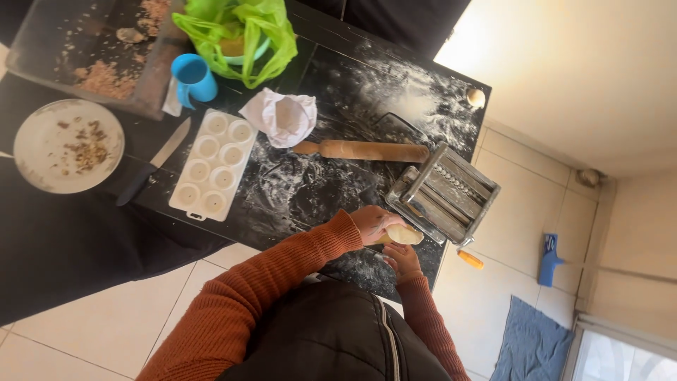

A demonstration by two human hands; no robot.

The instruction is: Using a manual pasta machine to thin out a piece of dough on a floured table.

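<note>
Dough [404, 234], pale and soft, sits at centre frame, just below the pasta machine [444, 192]. It looks light, limp and easily torn, probably a little tacky where the flour is thin, so it wants support from underneath along its length, not a pinch at one edge. The left hand [374, 224] is closed over its near end; the right hand [402, 259] is just beneath it, fingers loosely curled, and whether it touches the dough I cannot tell. The hands are close together but not joined. Above the machine a rolling pin [363, 149] lies on the floured black counter [296, 190]. Further left are a white mould tray [211, 164], a knife [151, 171], a crumb-strewn plate [68, 145], a blue cup [194, 77] and a green bag [240, 32].
</note>
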